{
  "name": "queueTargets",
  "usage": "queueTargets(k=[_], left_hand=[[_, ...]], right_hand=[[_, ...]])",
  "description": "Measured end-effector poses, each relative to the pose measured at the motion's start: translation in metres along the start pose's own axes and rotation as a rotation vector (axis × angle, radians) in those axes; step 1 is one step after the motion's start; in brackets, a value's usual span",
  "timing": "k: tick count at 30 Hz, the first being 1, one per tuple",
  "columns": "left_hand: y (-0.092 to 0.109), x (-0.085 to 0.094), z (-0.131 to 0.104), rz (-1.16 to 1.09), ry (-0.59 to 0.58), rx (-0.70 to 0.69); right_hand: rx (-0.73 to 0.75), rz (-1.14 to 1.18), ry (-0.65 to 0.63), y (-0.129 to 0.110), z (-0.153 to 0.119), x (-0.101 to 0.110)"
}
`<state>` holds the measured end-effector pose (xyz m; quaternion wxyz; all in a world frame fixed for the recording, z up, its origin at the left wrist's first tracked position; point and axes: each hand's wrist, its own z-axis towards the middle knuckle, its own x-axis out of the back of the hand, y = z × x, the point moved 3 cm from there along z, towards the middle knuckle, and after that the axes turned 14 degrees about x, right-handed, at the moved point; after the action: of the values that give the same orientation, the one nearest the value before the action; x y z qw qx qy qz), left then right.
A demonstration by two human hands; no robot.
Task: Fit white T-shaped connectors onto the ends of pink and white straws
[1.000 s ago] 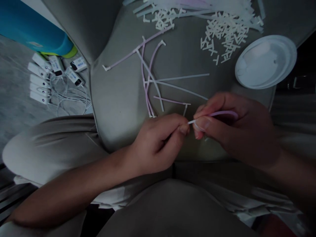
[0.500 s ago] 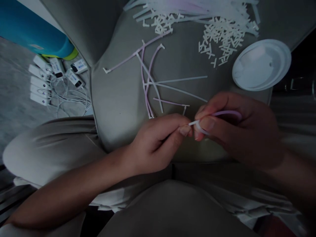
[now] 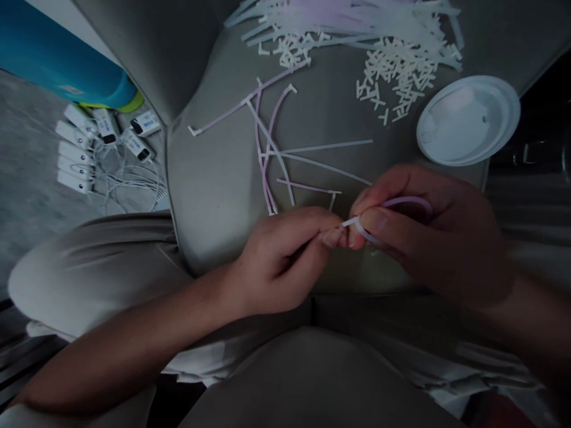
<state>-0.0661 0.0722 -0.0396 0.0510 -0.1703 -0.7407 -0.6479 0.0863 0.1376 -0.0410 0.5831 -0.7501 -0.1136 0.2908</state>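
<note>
My left hand (image 3: 289, 255) has thumb and index finger pinched on the end of a small white connector (image 3: 351, 222). Its other end sits at the fingertips of my right hand (image 3: 423, 232), which is closed around a curved pink tube (image 3: 413, 201) looping through the palm. Both hands' fingertips nearly touch. Beyond them, joined pink and clear tubes (image 3: 321, 146) lie crossed on the grey seat (image 3: 214, 184). A short pink tube (image 3: 303, 186) with a white connector at one end rests just past my left hand.
Loose white connectors (image 3: 401, 74) and a heap of clear and pink tubes (image 3: 348, 18) lie at the far side. A white oval bowl (image 3: 468, 122) stands at the right. White devices with cables (image 3: 74, 157) and a blue bottle (image 3: 66, 56) are at the left.
The view has shifted slightly. Both hands keep their pinch on the connector and tube, with the fingertips of my right hand a little closer to my left hand.
</note>
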Motion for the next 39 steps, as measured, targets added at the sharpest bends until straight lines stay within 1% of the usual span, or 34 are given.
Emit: queueTargets(k=[5,11,19,24,31,35,39], left_hand=[[0.0006,0.0009,0.0000,-0.028,0.000,0.010],[0.0000,0.0005,0.0008,-0.084,-0.005,-0.023],[-0.0001,0.0008,-0.0015,-0.067,-0.006,0.046],[-0.0024,0.0011,-0.0018,0.000,-0.018,0.036],[-0.0033,0.0001,-0.0018,0.007,-0.011,0.026],[-0.0031,-0.0002,-0.0020,0.015,-0.018,0.024],[-0.0038,-0.0005,-0.0019,0.036,-0.034,0.029]], right_hand=[[0.011,-0.063,-0.025,-0.0015,0.0010,-0.0015],[0.016,-0.103,-0.056,-0.0018,0.0014,-0.0015],[-0.009,-0.081,-0.053,-0.0025,0.0031,-0.0015],[-0.021,-0.123,-0.053,-0.0035,0.0048,-0.0011],[-0.084,-0.120,-0.075,-0.0044,0.0062,-0.0016],[-0.093,-0.172,-0.132,-0.0060,0.0086,-0.0010],[-0.032,-0.294,-0.195,-0.0098,0.0096,-0.0002]])
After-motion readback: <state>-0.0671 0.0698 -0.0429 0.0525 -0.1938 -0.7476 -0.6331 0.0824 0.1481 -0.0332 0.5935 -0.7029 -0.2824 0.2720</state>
